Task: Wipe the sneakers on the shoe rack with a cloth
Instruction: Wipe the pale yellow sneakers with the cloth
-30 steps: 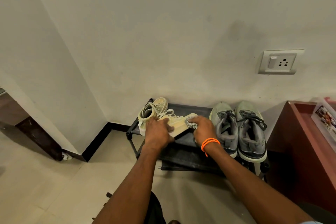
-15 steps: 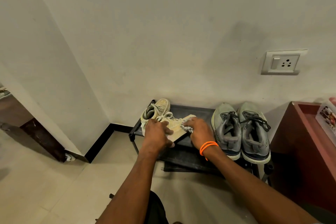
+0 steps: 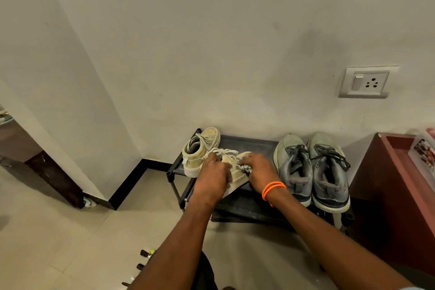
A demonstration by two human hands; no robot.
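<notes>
A low black shoe rack [image 3: 247,142] stands against the wall. On its left end one cream sneaker [image 3: 200,150] stands upright. My left hand [image 3: 213,178] grips the second cream sneaker [image 3: 235,173], tipped on its side over the rack. My right hand [image 3: 259,169], with an orange band at the wrist, holds a bunched grey cloth [image 3: 244,168] against that sneaker's side. A pair of grey-green sneakers [image 3: 310,167] with dark laces sits on the rack's right end.
A reddish-brown cabinet [image 3: 395,186] stands right of the rack, with a clear plastic box [image 3: 423,153] on top. A wall socket [image 3: 367,82] is above. Dark wooden furniture [image 3: 47,172] is at the left. Small dark items [image 3: 143,259] lie on the tiled floor.
My right hand has slid the cloth leftward along the cream sneaker, toward my left hand. The left hand keeps its hold. The view has shifted slightly.
</notes>
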